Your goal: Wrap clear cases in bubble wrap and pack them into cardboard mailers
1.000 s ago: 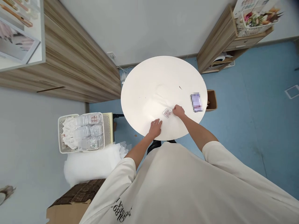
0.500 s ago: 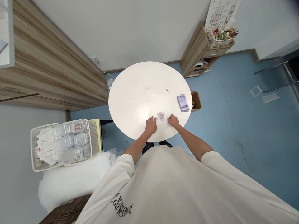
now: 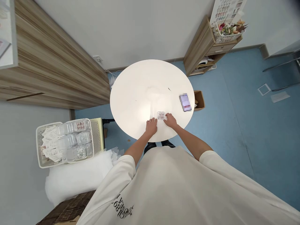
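A small clear plastic case (image 3: 161, 115) with tiny pinkish pieces inside lies near the front edge of a round white table (image 3: 140, 90). My right hand (image 3: 171, 120) rests at the case's right side, fingers curled against it. My left hand (image 3: 151, 126) lies on the table just left of the case, fingers bent, a ring on one finger, its fingertips close to the case's corner. A blurred purple-and-white flat object (image 3: 185, 102) sits near the table's right edge.
A white basket (image 3: 39, 150) with clear cases and packets stands at my left on white foam and a cardboard box. A wooden counter (image 3: 53, 72) runs along the left. A wooden shelf (image 3: 201, 50) and small open box (image 3: 199, 100) stand right of the table.
My right hand slid the case from right of centre toward me, let go briefly, then came back against its right side. My left hand stayed near the table's front edge.
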Demonstrator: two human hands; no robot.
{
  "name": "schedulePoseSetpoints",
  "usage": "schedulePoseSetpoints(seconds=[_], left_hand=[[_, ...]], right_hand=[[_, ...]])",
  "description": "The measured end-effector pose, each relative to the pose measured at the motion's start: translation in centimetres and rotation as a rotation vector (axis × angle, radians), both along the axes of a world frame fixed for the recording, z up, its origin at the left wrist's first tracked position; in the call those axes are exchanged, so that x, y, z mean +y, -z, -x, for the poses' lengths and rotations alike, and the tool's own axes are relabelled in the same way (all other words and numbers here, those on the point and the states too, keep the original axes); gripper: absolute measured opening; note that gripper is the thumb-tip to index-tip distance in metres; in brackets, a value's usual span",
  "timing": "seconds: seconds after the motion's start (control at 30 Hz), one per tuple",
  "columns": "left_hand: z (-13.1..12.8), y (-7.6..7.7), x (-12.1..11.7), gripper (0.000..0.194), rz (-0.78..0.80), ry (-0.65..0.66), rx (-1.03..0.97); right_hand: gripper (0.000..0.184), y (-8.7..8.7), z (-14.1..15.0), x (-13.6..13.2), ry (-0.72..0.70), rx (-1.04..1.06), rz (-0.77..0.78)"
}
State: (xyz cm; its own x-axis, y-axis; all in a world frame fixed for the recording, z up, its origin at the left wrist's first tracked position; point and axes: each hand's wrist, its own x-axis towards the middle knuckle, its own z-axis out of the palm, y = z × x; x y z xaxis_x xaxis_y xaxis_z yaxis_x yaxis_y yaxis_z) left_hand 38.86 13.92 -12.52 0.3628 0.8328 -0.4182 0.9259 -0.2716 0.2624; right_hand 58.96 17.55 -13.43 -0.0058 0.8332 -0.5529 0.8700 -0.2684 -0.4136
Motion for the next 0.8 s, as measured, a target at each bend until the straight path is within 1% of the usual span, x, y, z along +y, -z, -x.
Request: schedulePoseSetpoints(seconds=[0.2, 0.37, 0.5, 0.53, 0.6, 0.7, 0.8], left_hand=[[-0.2, -0.4, -0.1, 0.056, 0.01, -0.023, 0.027], [0.0, -0.3, -0.4, 0.06, 0.014, -0.01, 0.027], [0.2, -0.2, -0.3, 0.059, 0.009, -0.001, 0.04], [0.2, -0.2, -0.2, 0.057, 0.007, 0.005, 0.034], [0.4, -0.2, -0.1, 0.055, 0.01, 0.019, 0.023], [0.6, -0.2, 0.1, 0.05, 0.009, 0.041, 0.027], [0.7, -0.1, 0.2, 0.041, -0.004, 0.053, 0.038]], right_hand=[[0.036, 0.6, 1.0, 0.1, 0.002, -0.108, -0.019], [0.035, 1.0, 1.2, 0.5, -0.003, -0.115, 0.0], [0.036, 0.9, 0.9, 0.1, -0.014, -0.105, -0.038], [0.035, 0.7, 0.7, -0.3, -0.033, -0.099, -0.051], [0.03, 0.3, 0.1, -1.2, -0.117, -0.079, -0.071], [0.027, -0.4, -0.9, -3.0, -0.312, -0.039, -0.077], [0.027, -0.8, -1.3, -4.1, -0.383, -0.055, -0.074]])
